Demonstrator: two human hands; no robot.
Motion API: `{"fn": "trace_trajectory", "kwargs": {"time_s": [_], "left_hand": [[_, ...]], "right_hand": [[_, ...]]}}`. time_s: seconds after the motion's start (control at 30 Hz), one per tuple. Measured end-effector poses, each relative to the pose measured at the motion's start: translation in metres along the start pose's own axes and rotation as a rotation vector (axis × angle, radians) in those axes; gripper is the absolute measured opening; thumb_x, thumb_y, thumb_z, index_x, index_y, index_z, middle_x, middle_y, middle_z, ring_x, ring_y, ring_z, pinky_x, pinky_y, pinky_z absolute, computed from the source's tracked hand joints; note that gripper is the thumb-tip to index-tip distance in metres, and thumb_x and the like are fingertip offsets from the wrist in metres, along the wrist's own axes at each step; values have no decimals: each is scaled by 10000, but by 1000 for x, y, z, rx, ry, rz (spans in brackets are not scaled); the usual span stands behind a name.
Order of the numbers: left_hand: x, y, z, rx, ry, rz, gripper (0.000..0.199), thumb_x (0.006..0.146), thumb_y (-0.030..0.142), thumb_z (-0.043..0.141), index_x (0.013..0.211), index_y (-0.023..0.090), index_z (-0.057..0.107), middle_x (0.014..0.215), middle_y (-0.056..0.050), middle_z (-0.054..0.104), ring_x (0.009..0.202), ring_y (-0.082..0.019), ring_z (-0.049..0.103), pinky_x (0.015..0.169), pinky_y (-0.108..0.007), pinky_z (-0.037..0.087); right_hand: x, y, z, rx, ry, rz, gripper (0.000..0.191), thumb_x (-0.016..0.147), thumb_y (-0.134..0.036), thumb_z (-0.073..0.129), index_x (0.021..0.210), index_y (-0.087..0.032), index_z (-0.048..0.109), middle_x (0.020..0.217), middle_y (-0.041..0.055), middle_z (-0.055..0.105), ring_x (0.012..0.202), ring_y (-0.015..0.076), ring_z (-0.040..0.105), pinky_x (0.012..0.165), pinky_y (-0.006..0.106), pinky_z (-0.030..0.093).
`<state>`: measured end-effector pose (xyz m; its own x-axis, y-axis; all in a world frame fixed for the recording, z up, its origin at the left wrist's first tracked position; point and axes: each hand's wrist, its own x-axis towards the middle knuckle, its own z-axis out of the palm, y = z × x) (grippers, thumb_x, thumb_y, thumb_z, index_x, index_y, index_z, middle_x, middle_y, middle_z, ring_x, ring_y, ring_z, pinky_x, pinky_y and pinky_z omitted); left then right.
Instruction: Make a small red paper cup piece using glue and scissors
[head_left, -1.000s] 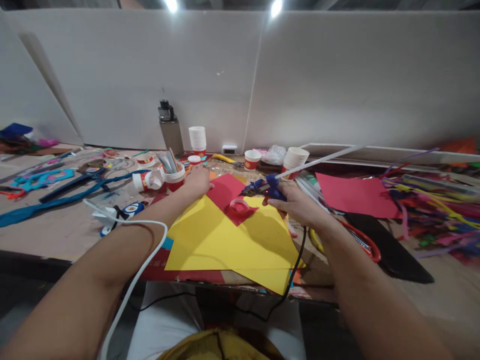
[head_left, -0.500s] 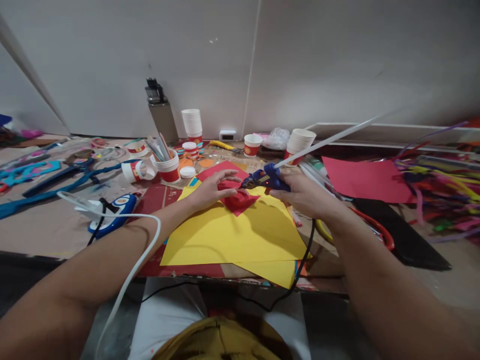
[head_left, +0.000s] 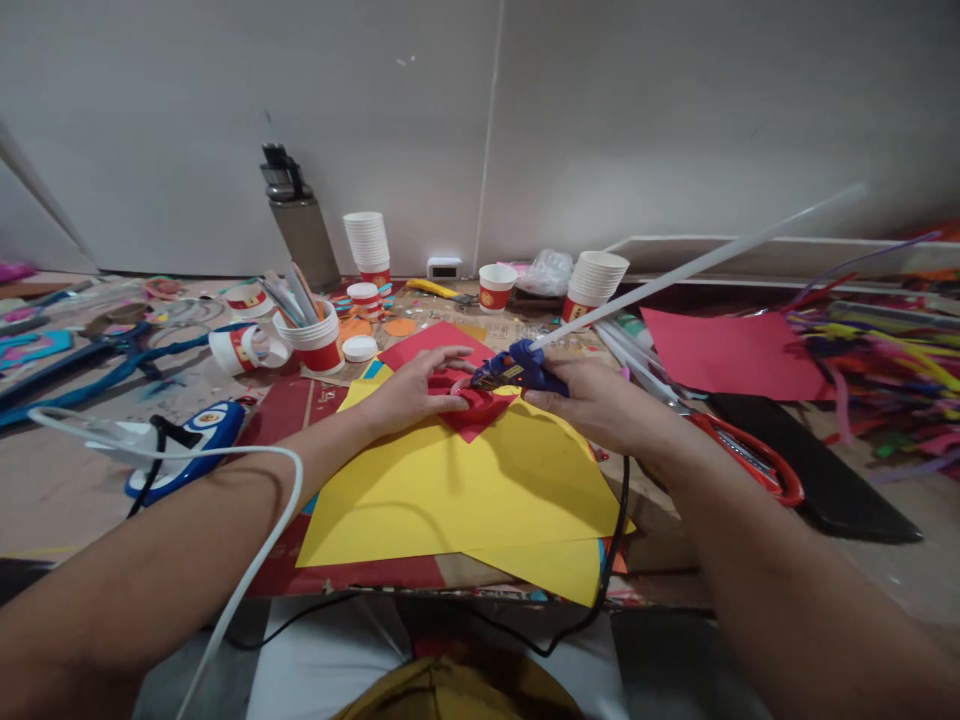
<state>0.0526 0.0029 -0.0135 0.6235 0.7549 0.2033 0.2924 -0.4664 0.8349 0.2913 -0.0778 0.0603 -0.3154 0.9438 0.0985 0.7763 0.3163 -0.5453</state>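
Note:
My right hand [head_left: 600,400] is wrapped round a blue hot glue gun [head_left: 525,368]. A long translucent glue stick [head_left: 697,265] runs out of its back, and a black cord hangs below. The nozzle points left, at or just over red paper [head_left: 474,424] in the middle. My left hand [head_left: 409,388] curves over that paper's left side, thumb and fingers to either side of a small curled red piece, steadying it. The exact contact under the fingers is hidden. Beneath lie large yellow paper sheets [head_left: 420,500].
Paper cup stacks [head_left: 367,240], a cup of pens [head_left: 313,345] and a bottle [head_left: 304,235] stand behind. A blue-and-white power strip [head_left: 187,455] with a white cable lies left. Red-handled scissors [head_left: 750,460], a black slab [head_left: 847,490] and colourful pipe cleaners [head_left: 885,370] are right.
The glue gun's nozzle has come lower and left towards the red paper, between my left thumb and fingers. My left fingers have settled closer onto the paper. The camera view has shifted slightly.

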Motion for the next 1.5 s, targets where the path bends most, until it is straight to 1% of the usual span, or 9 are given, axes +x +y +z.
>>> {"fn": "trace_trajectory", "kwargs": {"time_s": [0.13,0.33,0.53,0.7,0.87,1.07,1.27,1.4,1.5], "left_hand": [[-1,4,-1,50,-3,-4,670,719,333,750,1322,219,481,1329,-102,572,1262,-243,503,1103,-428,361],[0,6,0,106,-7,-16,663,725,335,744,1320,205,485,1289,-94,597,1248,-239,511,1097,-415,367],[1,2,0,64,-10,-9,669,714,329,753,1319,213,492,1278,-104,602,1246,-261,513,1099,-452,357],[1,4,1,63,-9,-11,672,715,332,752,1323,215,490,1281,-105,601,1244,-262,515,1094,-447,362],[1,6,1,69,-8,-24,677,716,288,744,1333,200,479,1282,-102,600,1254,-257,504,1091,-443,359],[0,1,1,26,-11,-5,682,716,294,745,1335,212,470,1286,-99,599,1262,-261,497,1084,-430,359],[2,3,1,54,-13,-23,726,697,306,763,1345,187,459,1251,-97,625,1228,-255,521,1080,-435,352],[2,4,0,-2,-28,-30,730,690,298,766,1343,187,457,1241,-104,630,1202,-247,544,1076,-432,349],[3,2,0,-26,-41,-19,734,689,312,766,1340,184,454,1229,-109,637,1194,-249,552,1077,-438,343]], "right_hand": [[0,2,2,8,-5,13,364,872,-365,563,1202,-228,637,1124,65,696,992,264,634,887,355,465],[1,3,5,-48,14,25,376,879,-404,551,1187,-211,645,1117,101,691,1000,282,626,868,371,474],[0,4,10,-120,23,24,371,886,-387,542,1203,-216,631,1150,95,679,1034,274,613,908,361,455],[1,2,12,-119,12,38,366,892,-407,538,1197,-226,627,1105,91,689,990,268,621,867,351,467],[2,0,16,-149,7,26,347,904,-383,520,1199,-228,618,1173,89,667,1071,273,597,895,338,455],[2,-1,21,-185,27,39,287,887,-378,546,1105,-215,637,1071,107,683,1021,288,603,893,373,451],[-2,-3,21,-332,35,53,254,887,-390,530,979,-183,646,942,125,686,866,262,615,735,332,447],[-3,-8,19,-418,26,42,220,902,-338,498,946,-187,652,814,88,679,725,207,596,610,282,385],[-5,-10,18,-467,31,18,198,909,-295,473,922,-188,639,779,68,667,675,186,572,577,269,352]]}}
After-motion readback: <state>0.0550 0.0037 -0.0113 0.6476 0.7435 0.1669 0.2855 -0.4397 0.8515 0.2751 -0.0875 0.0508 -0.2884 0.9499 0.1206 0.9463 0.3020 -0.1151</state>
